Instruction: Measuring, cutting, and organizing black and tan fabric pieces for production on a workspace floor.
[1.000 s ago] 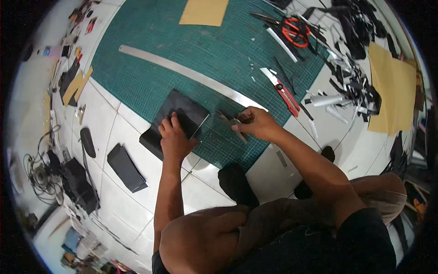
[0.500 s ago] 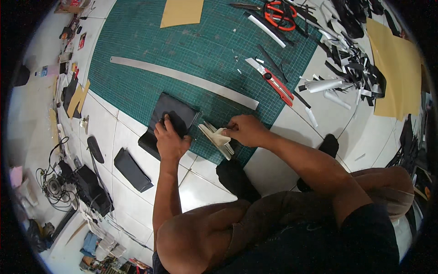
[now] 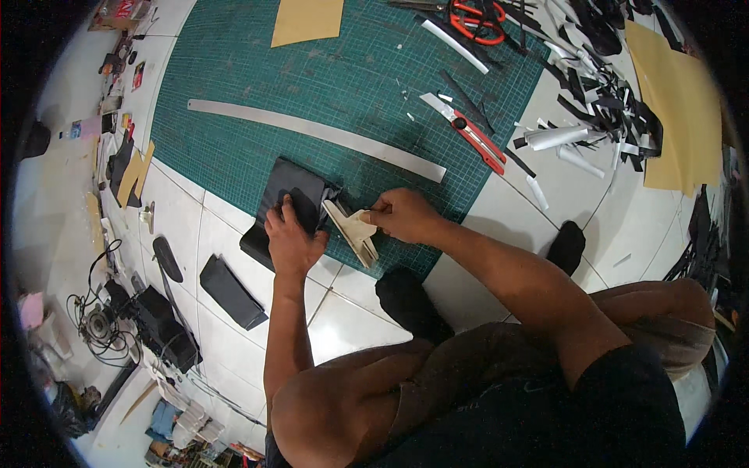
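A black folded piece of leather-like material (image 3: pixel 292 181) lies at the near left edge of the green cutting mat (image 3: pixel 257 74), partly over the white tiles. My left hand (image 3: pixel 295 238) rests on top of it, thumb spread from the fingers, pressing it down. In my right hand (image 3: pixel 406 217) is a wide, pale metal bulldog clip (image 3: pixel 353 234), pinched by its handles between thumb and fingers. The clip's long jaw is right at the right edge of the black piece; whether the edge lies between the jaws cannot be made out.
Beyond my hands lies a steel ruler (image 3: pixel 312 134). A red utility knife (image 3: pixel 476 142) and orange-handled scissors (image 3: pixel 477 19) are farther right, near black and white scraps (image 3: pixel 593 109). Another black folded piece (image 3: pixel 232 292) and a black corded device (image 3: pixel 160 327) lie on the left tiles.
My right hand has moved left with the bulldog clip, bringing its jaw up to the black piece's edge. My left hand stays on the piece.
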`<state>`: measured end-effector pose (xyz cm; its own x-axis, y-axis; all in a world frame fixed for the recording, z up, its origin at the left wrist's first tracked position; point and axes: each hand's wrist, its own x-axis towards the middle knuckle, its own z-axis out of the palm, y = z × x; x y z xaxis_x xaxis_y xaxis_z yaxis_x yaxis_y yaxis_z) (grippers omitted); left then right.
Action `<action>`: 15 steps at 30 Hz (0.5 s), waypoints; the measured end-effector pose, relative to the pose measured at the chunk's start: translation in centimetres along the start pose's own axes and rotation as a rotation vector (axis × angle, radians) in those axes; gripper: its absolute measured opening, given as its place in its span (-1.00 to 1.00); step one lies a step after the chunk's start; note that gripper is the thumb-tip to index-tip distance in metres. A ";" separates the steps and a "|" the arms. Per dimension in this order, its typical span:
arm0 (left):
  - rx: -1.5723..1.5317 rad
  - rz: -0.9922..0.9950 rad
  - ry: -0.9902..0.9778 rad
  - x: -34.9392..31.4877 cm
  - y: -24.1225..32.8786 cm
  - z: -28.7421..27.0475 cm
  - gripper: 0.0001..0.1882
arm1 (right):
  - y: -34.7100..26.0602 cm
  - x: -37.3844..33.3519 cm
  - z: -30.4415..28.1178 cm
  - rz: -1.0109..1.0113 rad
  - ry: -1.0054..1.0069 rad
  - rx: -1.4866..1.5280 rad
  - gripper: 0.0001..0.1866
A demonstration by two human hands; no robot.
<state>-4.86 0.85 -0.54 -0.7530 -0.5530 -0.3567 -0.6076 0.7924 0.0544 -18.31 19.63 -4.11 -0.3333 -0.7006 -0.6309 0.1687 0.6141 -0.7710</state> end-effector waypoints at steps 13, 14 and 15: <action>-0.018 0.040 0.039 0.0 -0.5 0.1 -0.07 | 1.6 -2.1 1.4 0.091 -0.089 0.170 -0.57; -0.015 0.040 0.039 -0.1 -0.5 0.1 -0.07 | 1.4 -2.1 1.8 0.101 -0.062 0.185 -0.58; -0.028 0.030 0.022 0.0 -0.5 0.0 -0.07 | 1.1 -1.9 2.0 0.110 -0.031 0.200 -0.60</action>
<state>-4.55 0.52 -0.60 -0.7761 -0.5351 -0.3338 -0.5915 0.8012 0.0910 -15.66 20.95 -3.94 -0.2746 -0.6459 -0.7123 0.3838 0.6056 -0.6971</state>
